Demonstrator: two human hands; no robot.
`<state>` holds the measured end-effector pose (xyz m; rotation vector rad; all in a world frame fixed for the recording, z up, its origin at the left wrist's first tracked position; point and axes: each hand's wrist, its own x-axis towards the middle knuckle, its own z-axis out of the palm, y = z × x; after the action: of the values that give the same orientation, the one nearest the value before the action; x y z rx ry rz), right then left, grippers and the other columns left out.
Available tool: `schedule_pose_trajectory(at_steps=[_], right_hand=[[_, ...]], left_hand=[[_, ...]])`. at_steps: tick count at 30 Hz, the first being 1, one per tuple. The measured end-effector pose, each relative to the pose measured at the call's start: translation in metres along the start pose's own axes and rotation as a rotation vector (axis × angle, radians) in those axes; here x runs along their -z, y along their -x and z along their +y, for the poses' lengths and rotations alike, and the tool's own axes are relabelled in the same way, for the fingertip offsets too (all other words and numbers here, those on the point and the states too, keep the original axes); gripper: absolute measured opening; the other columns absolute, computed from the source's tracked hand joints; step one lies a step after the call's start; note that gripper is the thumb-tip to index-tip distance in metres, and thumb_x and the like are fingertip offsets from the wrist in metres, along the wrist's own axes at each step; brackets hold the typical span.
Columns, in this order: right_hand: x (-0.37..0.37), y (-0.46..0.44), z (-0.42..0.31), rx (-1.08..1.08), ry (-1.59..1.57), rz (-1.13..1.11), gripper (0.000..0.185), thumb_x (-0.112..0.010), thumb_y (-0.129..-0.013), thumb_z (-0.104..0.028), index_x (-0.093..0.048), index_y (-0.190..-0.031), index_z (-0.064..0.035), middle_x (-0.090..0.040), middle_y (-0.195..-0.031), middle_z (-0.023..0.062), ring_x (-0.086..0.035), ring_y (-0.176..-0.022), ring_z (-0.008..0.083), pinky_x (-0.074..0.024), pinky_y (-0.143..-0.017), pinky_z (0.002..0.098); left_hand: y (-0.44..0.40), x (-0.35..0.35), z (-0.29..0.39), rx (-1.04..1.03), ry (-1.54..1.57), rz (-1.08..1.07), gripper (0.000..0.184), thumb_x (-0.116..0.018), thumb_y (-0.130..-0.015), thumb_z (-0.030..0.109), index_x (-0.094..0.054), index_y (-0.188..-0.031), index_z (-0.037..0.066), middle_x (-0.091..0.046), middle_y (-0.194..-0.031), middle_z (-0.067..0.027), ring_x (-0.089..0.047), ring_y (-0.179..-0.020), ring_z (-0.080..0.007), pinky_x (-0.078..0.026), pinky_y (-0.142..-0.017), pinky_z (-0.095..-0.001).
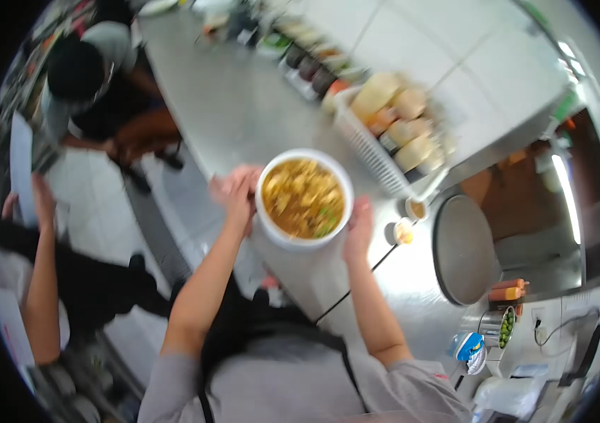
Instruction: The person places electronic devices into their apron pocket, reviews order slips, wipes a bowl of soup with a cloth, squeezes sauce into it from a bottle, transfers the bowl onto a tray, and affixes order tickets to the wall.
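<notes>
Above the steel counter (222,106), in the head view, a round white bowl (302,244) filled with soup (300,201) sits between the person's hands. The left hand (242,199) curls partly closed around one side; the right hand (360,224) is half-open at the other, its hold too blurred to tell. A tilt or uneven support could slop soup over the rim, and a weak grip might let it slip. Its mouth faces upward; being round, it shows no long axis.
</notes>
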<state>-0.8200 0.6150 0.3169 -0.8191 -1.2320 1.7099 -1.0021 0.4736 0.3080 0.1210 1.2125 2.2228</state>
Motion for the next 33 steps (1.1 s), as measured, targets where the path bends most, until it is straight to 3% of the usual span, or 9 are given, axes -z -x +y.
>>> schedule_pose_trajectory(at_steps=[1,3,4,6,10,13,20,31,33], right_hand=[[0.007,-0.015,0.006,-0.061,0.032,-0.125,0.049,-0.034,-0.092,-0.037,-0.034,-0.127,-0.0025,-0.04,-0.126,0.0102,-0.04,-0.114,0.0193,-0.0318,-0.095,0.0311],[-0.037,-0.002,-0.031,-0.199,-0.187,-0.028,0.056,-0.034,-0.091,-0.039,-0.027,-0.131,-0.0012,-0.031,-0.134,0.0101,-0.03,-0.122,0.0192,-0.023,-0.102,0.0311],[-0.032,-0.009,-0.012,-0.135,-0.113,-0.01,0.056,-0.034,-0.091,-0.04,-0.03,-0.129,-0.0002,-0.033,-0.133,0.0106,-0.031,-0.122,0.0191,-0.0243,-0.101,0.0303],[-0.037,-0.009,-0.013,-0.047,0.198,-0.007,0.053,-0.034,-0.091,-0.04,-0.037,-0.126,-0.0001,-0.039,-0.128,0.0104,-0.036,-0.117,0.0184,-0.0277,-0.097,0.0288],[-0.038,-0.012,-0.021,-0.109,0.166,-0.055,0.048,-0.035,-0.091,-0.039,-0.047,-0.119,-0.003,-0.049,-0.116,0.0084,-0.044,-0.106,0.0154,-0.0322,-0.092,0.0268],[-0.041,-0.013,-0.029,-0.14,0.183,-0.045,0.044,-0.039,-0.091,-0.037,-0.047,-0.12,-0.0038,-0.05,-0.114,0.0082,-0.045,-0.105,0.0146,-0.0341,-0.09,0.0259],[-0.036,-0.018,-0.022,-0.009,0.368,-0.09,0.042,-0.052,-0.086,-0.027,-0.046,-0.12,-0.003,-0.057,-0.104,0.008,-0.051,-0.096,0.0139,-0.0393,-0.083,0.0251],[-0.031,-0.033,-0.033,0.101,0.598,-0.249,0.045,-0.061,-0.081,-0.024,-0.047,-0.117,-0.0026,-0.058,-0.103,0.0105,-0.053,-0.095,0.0164,-0.0411,-0.083,0.0283],[-0.029,-0.037,-0.037,0.105,0.621,-0.292,0.052,-0.063,-0.077,-0.033,-0.047,-0.117,-0.003,-0.057,-0.108,0.0152,-0.052,-0.102,0.0235,-0.0397,-0.087,0.032]], left_hand=[[-0.022,0.013,-0.025,-0.08,-0.104,-0.07,0.031,-0.041,-0.089,0.026,-0.05,-0.112,0.007,-0.053,-0.104,-0.0061,-0.049,-0.096,-0.016,-0.04,-0.083,-0.0271],[-0.006,0.004,-0.013,-0.226,-0.458,-0.122,0.035,-0.039,-0.09,0.023,-0.047,-0.119,0.004,-0.051,-0.114,-0.008,-0.046,-0.106,-0.0177,-0.035,-0.092,-0.0276],[-0.011,0.016,-0.025,-0.184,-0.325,-0.156,0.036,-0.036,-0.091,0.022,-0.045,-0.12,0.003,-0.048,-0.118,-0.0084,-0.045,-0.108,-0.0178,-0.035,-0.092,-0.0281],[-0.004,0.027,-0.022,-0.28,-0.554,-0.139,0.03,-0.042,-0.086,0.013,-0.046,-0.113,0.0,-0.051,-0.11,-0.0113,-0.049,-0.101,-0.0197,-0.039,-0.087,-0.0297],[0.018,0.029,-0.008,-0.474,-0.924,-0.279,0.044,-0.054,-0.077,-0.001,-0.036,-0.117,-0.001,-0.054,-0.101,-0.0119,-0.053,-0.093,-0.0197,-0.043,-0.079,-0.0288],[0.015,0.035,-0.013,-0.504,-1.043,-0.215,0.04,-0.058,-0.073,0.004,-0.041,-0.108,-0.004,-0.051,-0.101,-0.0162,-0.054,-0.089,-0.0243,-0.043,-0.074,-0.0327],[0.014,0.03,-0.015,-0.395,-0.712,-0.257,0.047,-0.057,-0.073,-0.001,-0.037,-0.116,-0.004,-0.053,-0.099,-0.0144,-0.055,-0.089,-0.0209,-0.045,-0.074,-0.0288],[0.017,0.028,-0.019,-0.455,-0.775,-0.33,0.047,-0.054,-0.073,-0.003,-0.036,-0.117,-0.002,-0.052,-0.106,-0.0144,-0.054,-0.094,-0.0231,-0.043,-0.081,-0.03],[0.015,0.03,-0.018,-0.474,-0.872,-0.337,0.046,-0.053,-0.073,-0.004,-0.038,-0.116,-0.001,-0.051,-0.109,-0.0134,-0.052,-0.098,-0.0244,-0.041,-0.084,-0.0307]])
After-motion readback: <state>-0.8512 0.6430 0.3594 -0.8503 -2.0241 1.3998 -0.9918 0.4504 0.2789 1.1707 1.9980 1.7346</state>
